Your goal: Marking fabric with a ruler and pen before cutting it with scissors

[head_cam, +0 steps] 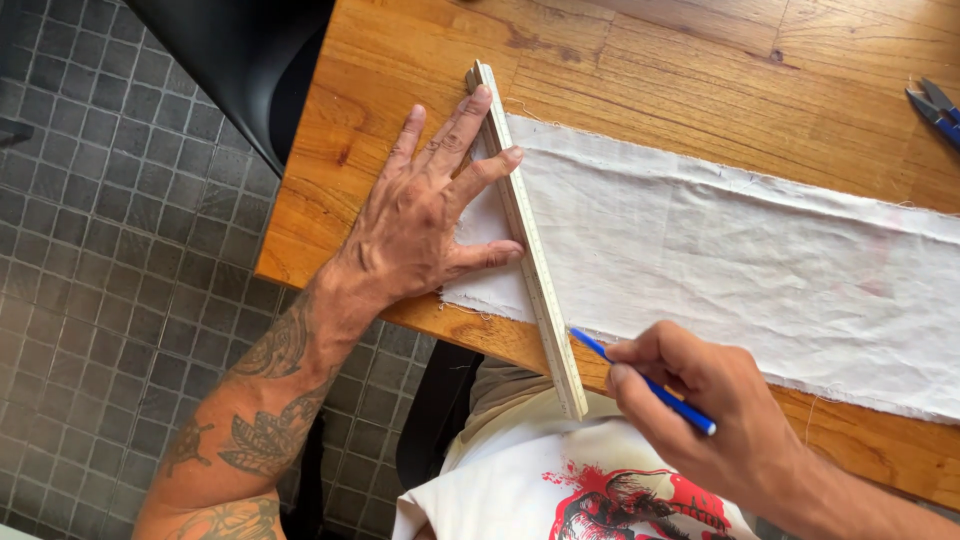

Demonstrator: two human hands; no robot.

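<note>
White cloth (740, 250) lies flat on our counter (650, 70); our left hand (425, 215) spreads open, pinning the wooden ruler (527, 240), right hand's (700, 400) fingers pinch a blue pencil (650, 383) at the ruler's near end, no drawn line visible yet.

A home sewing spot: wooden table (700, 60), grey tiled floor (110, 250), white cloth (740, 250), snips (935, 108).

Pale ruler (525, 235) flat across white cloth (740, 260); blue pencil (645, 380) at edge.
</note>
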